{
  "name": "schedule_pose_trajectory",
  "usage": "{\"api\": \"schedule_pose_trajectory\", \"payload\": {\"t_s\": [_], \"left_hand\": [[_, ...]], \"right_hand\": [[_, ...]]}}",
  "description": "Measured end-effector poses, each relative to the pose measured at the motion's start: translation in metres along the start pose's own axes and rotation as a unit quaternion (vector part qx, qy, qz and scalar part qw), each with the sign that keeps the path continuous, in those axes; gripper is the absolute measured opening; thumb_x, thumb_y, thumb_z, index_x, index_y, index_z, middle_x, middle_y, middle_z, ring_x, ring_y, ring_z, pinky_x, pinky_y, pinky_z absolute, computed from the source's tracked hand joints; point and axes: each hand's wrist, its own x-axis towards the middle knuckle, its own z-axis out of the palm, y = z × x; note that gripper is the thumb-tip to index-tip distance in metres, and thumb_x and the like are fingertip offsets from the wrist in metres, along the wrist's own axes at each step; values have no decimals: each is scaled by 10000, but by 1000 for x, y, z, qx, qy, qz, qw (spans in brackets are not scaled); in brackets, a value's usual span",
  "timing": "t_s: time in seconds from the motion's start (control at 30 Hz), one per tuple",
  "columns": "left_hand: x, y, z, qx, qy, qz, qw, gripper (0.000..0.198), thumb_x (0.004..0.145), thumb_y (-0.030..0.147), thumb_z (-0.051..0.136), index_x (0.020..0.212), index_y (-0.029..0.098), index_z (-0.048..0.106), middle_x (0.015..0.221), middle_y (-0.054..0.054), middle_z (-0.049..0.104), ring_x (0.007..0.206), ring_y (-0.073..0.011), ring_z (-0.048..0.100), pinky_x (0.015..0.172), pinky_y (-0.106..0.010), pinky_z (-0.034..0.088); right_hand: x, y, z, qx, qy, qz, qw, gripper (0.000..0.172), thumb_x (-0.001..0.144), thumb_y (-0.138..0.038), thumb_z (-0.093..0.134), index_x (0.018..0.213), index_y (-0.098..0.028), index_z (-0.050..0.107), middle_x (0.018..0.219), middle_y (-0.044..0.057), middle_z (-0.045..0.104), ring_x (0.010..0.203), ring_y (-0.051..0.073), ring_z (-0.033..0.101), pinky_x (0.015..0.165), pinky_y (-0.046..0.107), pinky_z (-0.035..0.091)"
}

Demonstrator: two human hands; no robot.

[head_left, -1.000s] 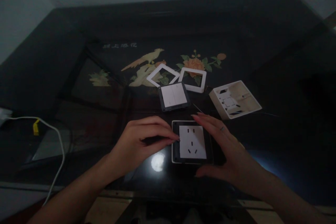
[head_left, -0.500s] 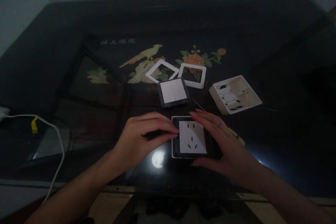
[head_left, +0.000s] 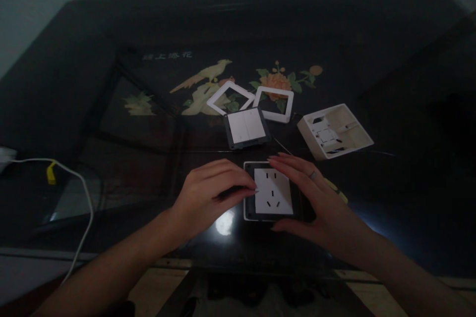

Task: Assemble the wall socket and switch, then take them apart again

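A wall socket (head_left: pixel 272 192) with a white slotted face and dark frame lies face up, seated in a white-rimmed box, near the table's front edge. My right hand (head_left: pixel 312 190) wraps its right side, fingers over the far edge and thumb at the near edge. Above the left part of the dark frame, my left hand (head_left: pixel 219 185) pinches thumb and fingertips together. Whatever sits in that pinch is too small or hidden to make out. Just beyond lies a two-rocker light switch (head_left: pixel 247 127), face up.
Two white cover frames (head_left: pixel 230 97) (head_left: pixel 274 105) overlap behind the switch. An open white mounting box (head_left: pixel 336 131) stands to the right. A yellow-edged item (head_left: pixel 336 190) is partly hidden behind my right hand. A white cable (head_left: pixel 87 193) with a yellow tag hangs at the left.
My left hand has shifted slightly right, its pinched fingertips now at the left edge of the socket's white face. My right hand keeps its hold. The view has tilted a little.
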Motion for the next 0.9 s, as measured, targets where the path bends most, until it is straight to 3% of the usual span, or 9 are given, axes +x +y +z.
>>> {"api": "schedule_pose_trajectory", "payload": {"t_s": [0.47, 0.9], "left_hand": [[-5, -5, 7, 45, -4, 69, 997, 33, 897, 146, 666, 920, 160, 686, 858, -22, 741, 790, -140, 663, 713, -275, 550], [-1, -2, 4, 45, -10, 47, 998, 42, 892, 145, 667, 910, 170, 695, 884, -30, 742, 817, -149, 675, 733, -286, 567]], "right_hand": [[-1, 1, 0, -8, 1, -19, 1000, 817, 794, -454, 737, 1453, -240, 305, 1453, 157, 452, 1370, 312, 400, 1108, 550, 405], [0, 1, -1, -3, -3, -27, 1000, 804, 795, -426, 745, 1450, -228, 324, 1461, 162, 455, 1393, 305, 376, 1126, 550, 382]]}}
